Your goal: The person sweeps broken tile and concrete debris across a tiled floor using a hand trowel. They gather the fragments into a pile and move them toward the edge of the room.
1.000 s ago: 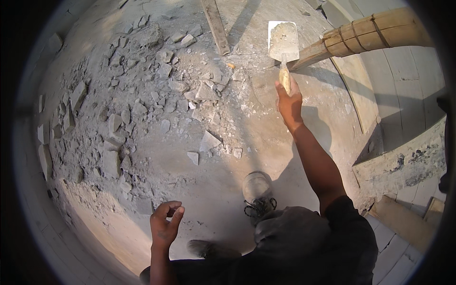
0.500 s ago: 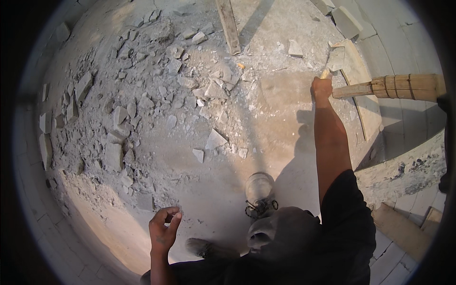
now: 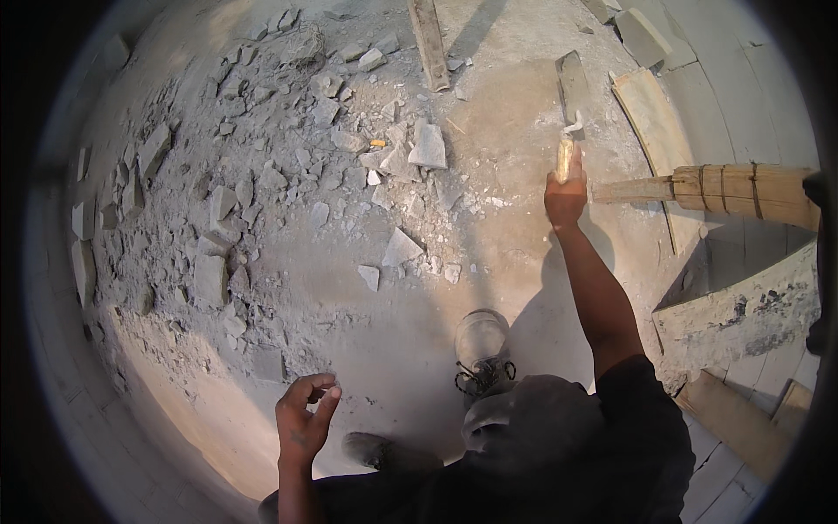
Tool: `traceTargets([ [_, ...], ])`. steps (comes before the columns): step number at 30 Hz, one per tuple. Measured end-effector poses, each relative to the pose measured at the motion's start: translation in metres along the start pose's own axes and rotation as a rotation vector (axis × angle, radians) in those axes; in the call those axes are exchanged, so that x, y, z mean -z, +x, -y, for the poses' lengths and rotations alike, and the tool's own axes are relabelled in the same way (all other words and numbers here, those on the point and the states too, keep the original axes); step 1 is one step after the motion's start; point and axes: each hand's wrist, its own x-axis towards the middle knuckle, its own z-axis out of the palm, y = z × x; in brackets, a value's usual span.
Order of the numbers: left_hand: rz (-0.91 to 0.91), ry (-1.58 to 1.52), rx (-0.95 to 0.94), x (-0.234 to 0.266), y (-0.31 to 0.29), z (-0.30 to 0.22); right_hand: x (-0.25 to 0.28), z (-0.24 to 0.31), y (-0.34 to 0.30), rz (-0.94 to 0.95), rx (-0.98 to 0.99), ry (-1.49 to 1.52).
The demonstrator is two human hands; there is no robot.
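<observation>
My right hand [image 3: 566, 199] is closed around the light wooden handle of a trowel [image 3: 572, 83]. Its dusty metal blade points away from me over the pale floor, left of a long board [image 3: 650, 113]. Lower left, my left hand [image 3: 302, 417] is raised with fingers curled and thumb brought to the index tip. Whatever may be pinched there is too small to name. Between the hands and farther off lies broken rubble, including a pale stone chunk [image 3: 428, 145], a triangular fragment [image 3: 401, 248] and a small orange piece [image 3: 377, 142].
Grey rubble [image 3: 209, 279] spreads across the left side. A wooden post [image 3: 428, 44] stands at the far middle. From the right, a bound bamboo pole [image 3: 724, 188] reaches in near my right forearm. Planks [image 3: 729, 419] lie lower right; my shoe [image 3: 480, 341] is at the centre.
My right hand has swung left with the trowel, away from the long board. A pale chunk now lies on the middle rubble, and the orange piece has shifted left. My left hand barely moved.
</observation>
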Motion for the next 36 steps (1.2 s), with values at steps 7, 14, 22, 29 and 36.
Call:
traceTargets([
  [7,-0.038,-0.026,0.041,0.004,-0.008,0.004,-0.045,-0.037,0.080,-0.122,-0.509,0.044],
  [14,0.029,-0.010,0.001,-0.001,-0.003,0.003,0.021,-0.003,-0.055,0.283,0.071,-0.099],
  [22,-0.017,-0.014,-0.027,0.006,0.003,-0.001,-0.011,0.085,0.064,0.085,0.266,-0.060],
  [29,-0.041,-0.021,-0.044,0.009,-0.005,0.000,-0.014,0.053,0.069,0.325,0.459,-0.177],
  [36,0.075,-0.005,-0.138,-0.004,0.009,-0.010,0.044,-0.033,-0.049,0.512,0.444,-0.074],
])
